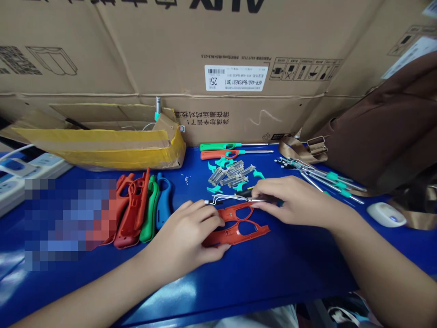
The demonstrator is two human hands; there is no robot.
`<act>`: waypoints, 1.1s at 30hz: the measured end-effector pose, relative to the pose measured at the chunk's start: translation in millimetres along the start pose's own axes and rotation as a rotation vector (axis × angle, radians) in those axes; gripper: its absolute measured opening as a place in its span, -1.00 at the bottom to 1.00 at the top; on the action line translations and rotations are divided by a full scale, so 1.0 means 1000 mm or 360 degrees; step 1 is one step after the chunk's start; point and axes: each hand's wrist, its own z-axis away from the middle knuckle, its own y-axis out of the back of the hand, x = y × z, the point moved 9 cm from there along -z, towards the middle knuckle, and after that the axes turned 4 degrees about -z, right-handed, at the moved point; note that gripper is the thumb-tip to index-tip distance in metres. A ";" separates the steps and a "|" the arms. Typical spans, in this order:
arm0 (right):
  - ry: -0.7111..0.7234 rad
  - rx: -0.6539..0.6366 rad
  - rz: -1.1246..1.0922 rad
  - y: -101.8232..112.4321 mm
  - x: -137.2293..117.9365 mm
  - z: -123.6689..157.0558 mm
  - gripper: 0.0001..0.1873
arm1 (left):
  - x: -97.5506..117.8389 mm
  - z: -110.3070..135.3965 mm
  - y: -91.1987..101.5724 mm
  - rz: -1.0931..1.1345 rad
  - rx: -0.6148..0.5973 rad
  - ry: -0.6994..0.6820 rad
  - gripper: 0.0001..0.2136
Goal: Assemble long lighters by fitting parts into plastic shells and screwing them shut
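Observation:
Two orange lighter shell halves [235, 234] lie side by side on the blue table, their hollow insides facing up. My left hand [194, 232] is closed over their left ends, thumb on the nearer half, fingers curled toward the farther one. Between thumb and fingers, my right hand [290, 200] pinches a metal lighter tube [256, 199] just above the farther half. White wires [227, 197] run leftward from the tube to a small black and white piece [212, 202] near my left fingers. Behind sit clear fuel tanks [234, 174] among turquoise triggers [214, 188].
Finished-looking green [218, 146] and orange lighters [218, 155] lie at the back. Coloured shells [148, 209] stand left, below a yellow-taped box [129, 150]. More wired tubes [337, 182], a white mouse-like object [385, 214] and a brown bag [382, 123] are right. A carton [170, 50] walls the back.

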 end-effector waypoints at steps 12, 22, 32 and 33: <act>-0.0111 -0.0463 -0.0347 -0.010 0.007 0.010 -0.90 | -0.010 0.000 0.003 -0.0171 -0.0009 0.0020 -0.79; -0.0287 -0.0647 -0.0307 -0.023 0.017 0.014 -0.89 | -0.009 -0.002 0.005 -0.0121 0.0058 0.0031 -0.76; -0.0153 -0.0561 -0.0249 -0.022 0.013 0.010 -0.82 | -0.004 -0.001 0.000 0.0005 0.0054 -0.0067 -0.89; -0.0158 -0.0553 -0.0239 -0.022 0.013 0.010 -0.82 | -0.005 -0.001 0.001 0.0004 0.0059 -0.0067 -0.89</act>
